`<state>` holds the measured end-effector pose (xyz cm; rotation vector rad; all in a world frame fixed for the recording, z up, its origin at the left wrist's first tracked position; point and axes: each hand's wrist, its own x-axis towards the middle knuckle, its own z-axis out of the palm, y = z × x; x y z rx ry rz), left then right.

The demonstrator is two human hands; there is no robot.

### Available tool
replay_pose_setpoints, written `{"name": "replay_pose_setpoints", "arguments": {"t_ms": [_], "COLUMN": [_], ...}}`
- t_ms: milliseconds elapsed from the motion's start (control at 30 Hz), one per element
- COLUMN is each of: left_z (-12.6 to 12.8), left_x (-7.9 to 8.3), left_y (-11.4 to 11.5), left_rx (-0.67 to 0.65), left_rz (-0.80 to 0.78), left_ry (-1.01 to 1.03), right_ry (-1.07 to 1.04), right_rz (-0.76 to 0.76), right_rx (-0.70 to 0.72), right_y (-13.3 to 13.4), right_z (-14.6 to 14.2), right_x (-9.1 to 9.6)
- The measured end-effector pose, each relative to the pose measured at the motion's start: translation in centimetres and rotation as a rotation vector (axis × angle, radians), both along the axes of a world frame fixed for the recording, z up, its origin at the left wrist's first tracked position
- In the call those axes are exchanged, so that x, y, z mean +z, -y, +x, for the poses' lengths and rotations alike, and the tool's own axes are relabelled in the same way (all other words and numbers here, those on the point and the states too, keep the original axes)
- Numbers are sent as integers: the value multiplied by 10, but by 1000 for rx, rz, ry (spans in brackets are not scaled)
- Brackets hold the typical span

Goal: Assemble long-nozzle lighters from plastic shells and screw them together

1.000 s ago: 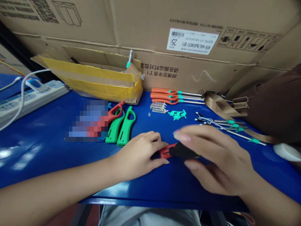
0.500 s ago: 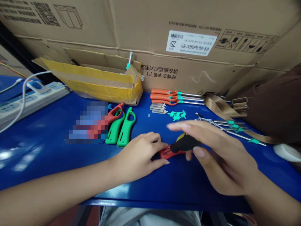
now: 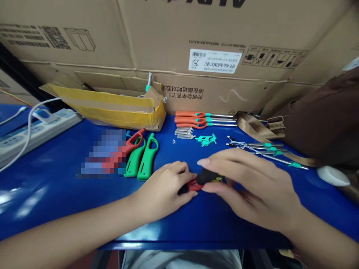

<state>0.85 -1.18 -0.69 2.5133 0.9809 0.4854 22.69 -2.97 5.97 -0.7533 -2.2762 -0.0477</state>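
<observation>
My left hand [image 3: 171, 183] is closed on a red lighter casing [image 3: 193, 185], pinching its end against the blue table [image 3: 196, 228]. Over that casing, my right hand [image 3: 246, 186] has thumb and fingers around a black and yellow screwdriver [image 3: 209, 176]. Only part of its handle shows; the tip is hidden. Two green casings [image 3: 146, 164] and another red casing [image 3: 134, 141] lie to the left. Beyond my hands are small teal plastic parts [image 3: 206, 140] and clear fuel tanks [image 3: 184, 133].
Orange lighters [image 3: 190, 120] with metal tubes lie at the back. Loose metal tubes [image 3: 280, 157] with wires are on the right, near a brown strap [image 3: 252, 127]. A yellow-taped carton [image 3: 112, 112] and a white power strip [image 3: 42, 127] stand left, before a large cardboard box [image 3: 162, 37].
My right hand has moved slightly left and its fingers have closed in around the screwdriver handle. My left hand keeps its hold on the red casing. The camera view has shifted slightly.
</observation>
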Motion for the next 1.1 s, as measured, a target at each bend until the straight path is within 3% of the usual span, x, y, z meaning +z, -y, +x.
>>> {"name": "replay_pose_setpoints", "arguments": {"t_ms": [133, 233, 333, 467, 567, 667, 767, 967, 1100], "left_z": [-6, -13, -16, -13, -9, -7, -6, -10, -14], "left_x": [13, 22, 21, 11, 4, 1, -1, -2, 4], "left_y": [-4, -9, -12, -13, -13, -12, -11, -11, -13], "left_rx": [-9, 40, 87, 49, 11, 8, 12, 21, 41], "left_rz": [-16, 59, 137, 185, 219, 232, 242, 299, 277], "left_ry": [-112, -205, -246, -210, -233, -264, -288, -231, -141], "right_ry": [-378, -697, -780, -681, -578, -502, -392, -129, -68], "right_rz": [-119, -177, -370, -646, -723, -729, -707, -579, -451], "right_rx": [-110, -232, -287, -357, -364, -392, -423, -445, -418], "right_y": [-12, -29, -53, -88, -111, -127, -135, -132, -127], "right_z": [11, 29, 59, 101, 120, 131, 141, 147, 138], "right_x": [7, 17, 20, -2, -30, -52, -62, -66, -57]}}
